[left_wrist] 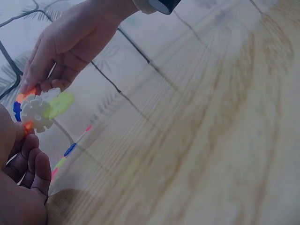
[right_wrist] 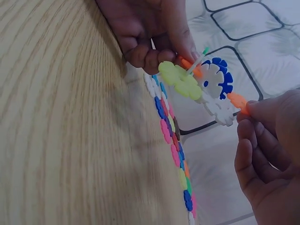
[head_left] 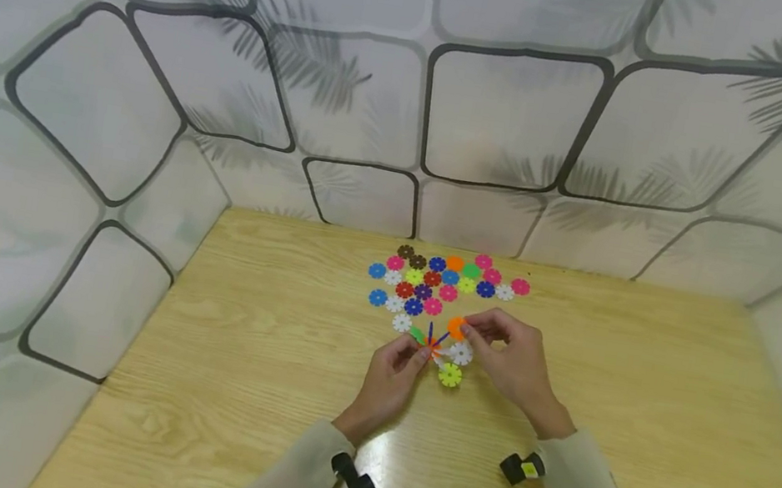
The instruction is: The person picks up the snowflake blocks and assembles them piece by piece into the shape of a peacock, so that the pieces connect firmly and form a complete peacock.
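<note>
Over the table, my left hand point(head_left: 389, 380) pinches an orange snowflake disc point(right_wrist: 191, 67) at the base of a small cluster of interlocked plastic discs. White discs point(head_left: 461, 353), a yellow-green disc point(head_left: 450, 375), a green disc point(head_left: 417, 335) and blue discs point(right_wrist: 227, 80) stick out from this cluster at different angles. Between thumb and fingertips, my right hand point(head_left: 513, 363) grips another orange disc point(head_left: 456, 327). Its edge meets the rim of a blue disc in the right wrist view. My left fingers partly cover the cluster's lower side.
Several loose snowflake discs point(head_left: 433, 279) in many colours lie flat on the wooden table point(head_left: 252, 358) beyond my hands, one white disc point(head_left: 401, 322) nearest the cluster. A patterned wall point(head_left: 500, 125) borders the table's back and sides.
</note>
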The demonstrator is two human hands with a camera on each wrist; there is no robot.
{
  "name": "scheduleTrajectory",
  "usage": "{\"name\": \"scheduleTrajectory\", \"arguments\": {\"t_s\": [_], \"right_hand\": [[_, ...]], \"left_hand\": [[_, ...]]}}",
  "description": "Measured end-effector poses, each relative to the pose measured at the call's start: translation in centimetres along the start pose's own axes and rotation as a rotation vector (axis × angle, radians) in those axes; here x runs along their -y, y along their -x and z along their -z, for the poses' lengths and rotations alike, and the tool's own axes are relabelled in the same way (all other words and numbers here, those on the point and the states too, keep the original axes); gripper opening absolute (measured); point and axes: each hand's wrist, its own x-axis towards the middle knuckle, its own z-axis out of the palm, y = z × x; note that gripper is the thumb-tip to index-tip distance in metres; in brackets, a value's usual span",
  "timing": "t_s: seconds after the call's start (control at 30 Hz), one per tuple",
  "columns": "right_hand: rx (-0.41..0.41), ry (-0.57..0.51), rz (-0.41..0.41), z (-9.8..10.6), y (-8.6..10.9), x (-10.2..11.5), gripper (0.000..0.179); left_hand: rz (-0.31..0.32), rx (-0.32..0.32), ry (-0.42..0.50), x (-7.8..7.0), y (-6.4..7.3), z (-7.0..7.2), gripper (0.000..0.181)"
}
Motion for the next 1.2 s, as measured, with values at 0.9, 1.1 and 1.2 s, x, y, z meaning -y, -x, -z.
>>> {"name": "scheduleTrajectory", "arguments": {"t_s": [0.9, 1.1, 1.2], "right_hand": [[0.002, -0.050, 0.031, -0.71, 0.45, -0.65, 0.008], [0.004, -0.016, 0.051, -0.96, 0.51, -0.67, 0.008], [0.024, -0.004, 0.017, -0.58, 0.58, -0.47, 0.006]], "left_hand": [[-0.070, -0.009, -0.070, 0.34, -0.24, 0.16, 0.017], [-0.046, -0.015, -0.102, 0.28, -0.15, 0.15, 0.017], [-0.027, -0.020, -0.060, 0.18, -0.06, -0.07, 0.016]]}}
